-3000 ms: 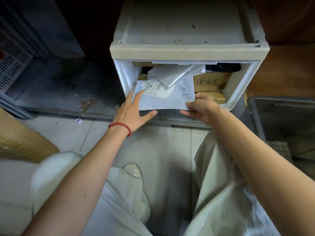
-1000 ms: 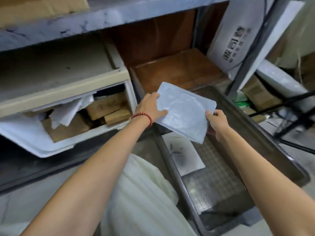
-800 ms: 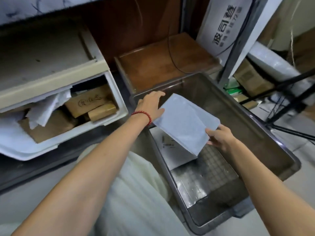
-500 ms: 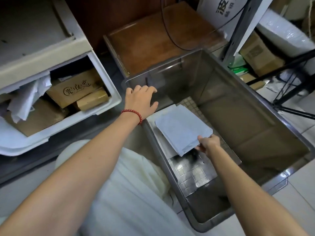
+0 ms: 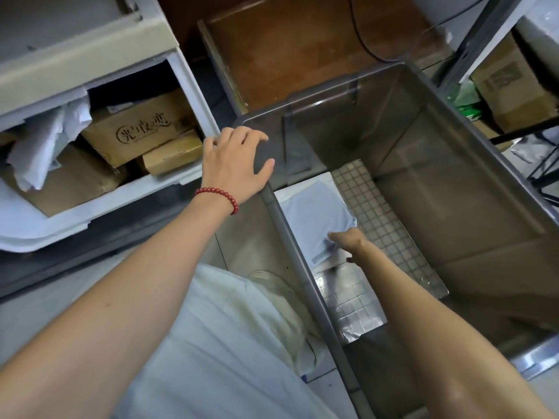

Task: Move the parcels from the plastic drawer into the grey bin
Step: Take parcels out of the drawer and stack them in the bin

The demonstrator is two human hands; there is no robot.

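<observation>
The grey bin [image 5: 302, 267] stands on the floor to the right of the open white plastic drawer [image 5: 193, 95]. A flat white parcel [image 5: 314, 213] lies on the bin's floor, on top of another white parcel [image 5: 314, 179] whose far edge shows. My right hand [image 5: 348, 241] is deep in the bin and pinches the top parcel's near edge, thumb on top. My left hand [image 5: 236, 164] rests on the bin's near-left corner rim, fingers spread and holding nothing. In the drawer lie a printed cardboard box [image 5: 136, 131], a smaller box [image 5: 172, 152] and a crumpled white bag [image 5: 42, 146].
A brown wooden board [image 5: 302, 40] lies behind the bin. A metal rack post [image 5: 472, 46] and cardboard boxes [image 5: 511, 86] stand at the far right. My knees in light trousers [image 5: 227, 343] are just in front of the bin.
Both hands drew the white parcel from the drawer and carried it right, over the bin. The left hand let go and settled on the rim; the right lowered the parcel onto the bin floor.
</observation>
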